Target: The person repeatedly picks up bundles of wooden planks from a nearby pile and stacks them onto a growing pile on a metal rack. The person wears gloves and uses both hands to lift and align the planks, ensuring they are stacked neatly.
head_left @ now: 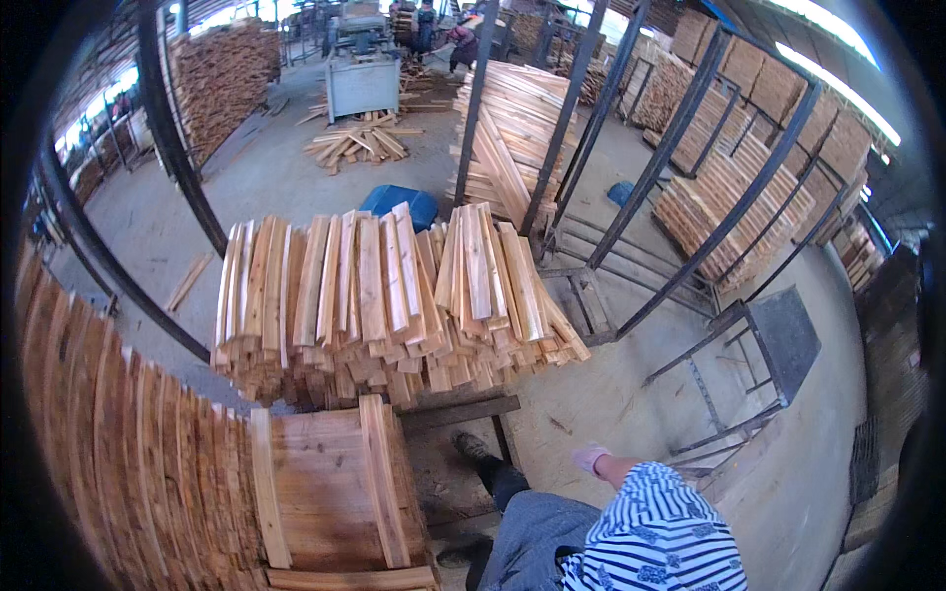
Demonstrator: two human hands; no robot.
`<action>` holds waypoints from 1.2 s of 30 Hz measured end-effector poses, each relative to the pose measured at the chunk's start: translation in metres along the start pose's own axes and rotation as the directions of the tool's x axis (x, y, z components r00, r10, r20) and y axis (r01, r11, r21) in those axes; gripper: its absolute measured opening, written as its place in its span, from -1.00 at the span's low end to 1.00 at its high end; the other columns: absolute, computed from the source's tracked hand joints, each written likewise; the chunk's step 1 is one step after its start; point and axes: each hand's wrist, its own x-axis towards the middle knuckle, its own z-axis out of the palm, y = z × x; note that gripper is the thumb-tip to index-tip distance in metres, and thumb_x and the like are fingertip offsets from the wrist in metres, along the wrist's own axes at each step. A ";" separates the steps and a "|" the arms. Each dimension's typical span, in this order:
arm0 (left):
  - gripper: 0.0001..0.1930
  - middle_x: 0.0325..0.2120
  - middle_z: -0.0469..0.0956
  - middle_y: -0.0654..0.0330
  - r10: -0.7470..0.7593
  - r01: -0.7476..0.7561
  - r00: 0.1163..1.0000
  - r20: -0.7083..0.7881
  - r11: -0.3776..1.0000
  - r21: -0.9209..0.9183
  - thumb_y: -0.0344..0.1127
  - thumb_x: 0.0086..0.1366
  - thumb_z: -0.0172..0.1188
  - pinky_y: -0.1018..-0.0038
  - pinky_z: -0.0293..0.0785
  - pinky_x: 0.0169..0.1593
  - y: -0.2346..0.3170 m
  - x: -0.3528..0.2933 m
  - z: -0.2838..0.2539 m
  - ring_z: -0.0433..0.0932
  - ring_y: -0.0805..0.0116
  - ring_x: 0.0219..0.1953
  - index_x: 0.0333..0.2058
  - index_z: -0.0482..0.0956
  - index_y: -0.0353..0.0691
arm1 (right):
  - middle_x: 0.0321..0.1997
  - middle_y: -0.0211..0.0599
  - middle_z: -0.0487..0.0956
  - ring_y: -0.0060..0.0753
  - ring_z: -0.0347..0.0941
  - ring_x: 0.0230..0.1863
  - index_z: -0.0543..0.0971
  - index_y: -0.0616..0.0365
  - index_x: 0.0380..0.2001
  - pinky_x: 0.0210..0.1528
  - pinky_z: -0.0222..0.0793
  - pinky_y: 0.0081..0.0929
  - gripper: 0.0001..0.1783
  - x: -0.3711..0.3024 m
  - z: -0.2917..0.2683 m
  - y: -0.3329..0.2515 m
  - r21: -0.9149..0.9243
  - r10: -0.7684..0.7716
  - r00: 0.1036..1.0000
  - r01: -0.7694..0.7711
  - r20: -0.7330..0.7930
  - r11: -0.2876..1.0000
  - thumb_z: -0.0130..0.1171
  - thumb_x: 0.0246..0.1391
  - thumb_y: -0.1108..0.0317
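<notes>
My right hand (590, 459), pale pink as if gloved, hangs over the floor below a striped blue and white sleeve (662, 527). Nothing can be seen in it, but its fingers are too small and blurred to read. It is apart from the boards, and the nearest is a big pile of short wooden slats (379, 286) ahead and to the left. Left of my legs stands a stack of boards (325, 492), with loose strips along its top edges. No part of my left hand shows.
A long row of stacked planks (128, 443) runs along the left. Dark metal posts (680, 123) rise at the right, near a metal frame stand (778, 345). Behind the slats are a blue container (399, 205), a grey machine (363, 87) with scattered wood, and people (461, 44).
</notes>
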 end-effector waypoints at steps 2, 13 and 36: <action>-0.34 0.28 0.21 -0.17 -0.027 0.030 0.993 0.115 0.999 -0.027 -0.04 0.37 0.10 0.20 0.08 0.37 0.032 0.015 0.010 0.19 0.02 0.32 0.28 0.23 -0.37 | 0.17 -0.02 0.53 0.03 0.47 0.17 0.45 0.07 0.21 0.17 0.36 -0.16 -0.49 -0.014 -0.039 -0.026 0.390 0.052 0.998 -0.038 -0.026 0.920 -0.11 0.30 0.08; -0.51 0.22 0.38 0.09 0.064 0.256 0.768 0.637 0.881 -0.398 -0.36 0.41 0.11 0.43 0.30 0.28 0.236 0.249 0.178 0.37 0.28 0.23 0.27 0.31 -0.30 | 0.43 0.31 0.12 0.01 0.24 0.39 -0.08 0.22 0.45 0.40 0.15 -0.26 0.10 0.149 -0.412 -0.092 0.850 0.259 0.910 0.160 -0.324 0.502 0.00 0.11 -0.33; 0.06 0.26 0.28 -0.24 -0.056 -0.062 0.884 0.464 0.970 0.235 0.19 0.15 0.32 0.34 0.20 0.33 0.431 0.581 0.355 0.31 -0.04 0.30 0.37 0.01 -0.42 | 0.33 0.14 0.23 0.22 0.27 0.28 0.04 0.12 0.37 0.24 0.32 -0.06 0.09 0.264 -0.485 -0.136 0.915 0.525 0.793 0.097 -0.310 0.392 0.31 -0.05 -0.18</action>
